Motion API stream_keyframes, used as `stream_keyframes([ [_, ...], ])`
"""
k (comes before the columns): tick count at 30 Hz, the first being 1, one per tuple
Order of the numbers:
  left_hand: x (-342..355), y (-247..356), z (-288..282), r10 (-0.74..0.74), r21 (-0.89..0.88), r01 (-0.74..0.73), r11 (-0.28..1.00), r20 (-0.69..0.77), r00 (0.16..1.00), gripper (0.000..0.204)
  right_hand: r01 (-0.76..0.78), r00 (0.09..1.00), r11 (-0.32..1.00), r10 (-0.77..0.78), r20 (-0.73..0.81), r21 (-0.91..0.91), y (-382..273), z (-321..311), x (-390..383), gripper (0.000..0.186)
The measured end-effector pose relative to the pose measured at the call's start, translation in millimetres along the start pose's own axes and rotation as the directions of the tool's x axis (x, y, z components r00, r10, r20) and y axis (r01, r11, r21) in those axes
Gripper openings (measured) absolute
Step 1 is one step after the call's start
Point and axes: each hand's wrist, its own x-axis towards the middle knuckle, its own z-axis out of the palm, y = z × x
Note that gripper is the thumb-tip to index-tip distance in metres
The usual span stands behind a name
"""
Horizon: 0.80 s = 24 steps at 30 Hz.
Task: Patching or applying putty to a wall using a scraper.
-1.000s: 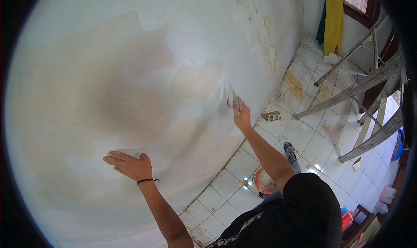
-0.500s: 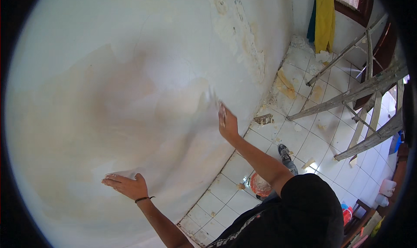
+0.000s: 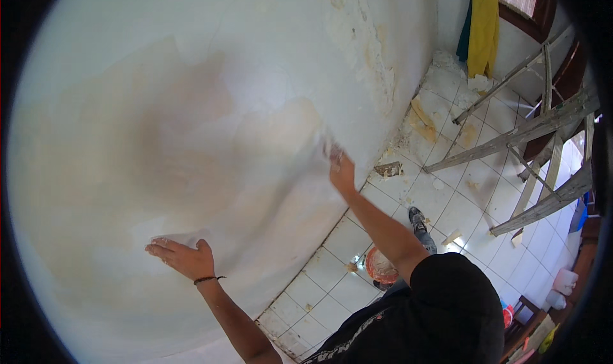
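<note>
A white plastered wall [image 3: 211, 128] with brownish patches fills most of the head view. My left hand [image 3: 180, 257] lies flat and open against it, fingers spread, a dark band on the wrist. My right hand [image 3: 341, 169] is stretched out to the right and presses a small scraping tool [image 3: 332, 150] against the wall near a rough, peeling strip of plaster [image 3: 364, 51]. The tool is blurred and mostly hidden by the fingers.
A white tiled floor [image 3: 447, 198] below is littered with plaster rubble [image 3: 421, 118]. A wooden ladder [image 3: 530, 134] leans at the right. An orange bowl [image 3: 382, 265] sits by my shoe [image 3: 418, 220]. A yellow cloth [image 3: 483, 26] hangs at the top right.
My right hand with the tool has slid along the wall. My left hand stays flat in the same spot on the wall.
</note>
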Motion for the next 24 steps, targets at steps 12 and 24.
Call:
stream_keyframes([
  [12,1,0,3,-0.036,-0.038,0.035,0.999,-0.021,0.999,0.1,0.2,0.922,0.977,-0.215,0.321,0.079,-58,13,-19,0.037],
  [24,-83,30,67,0.072,-0.279,-0.116,0.953,-0.162,0.984,0.1,0.538,0.801,0.842,-0.491,0.343,-0.05,-79,31,-19,0.036],
])
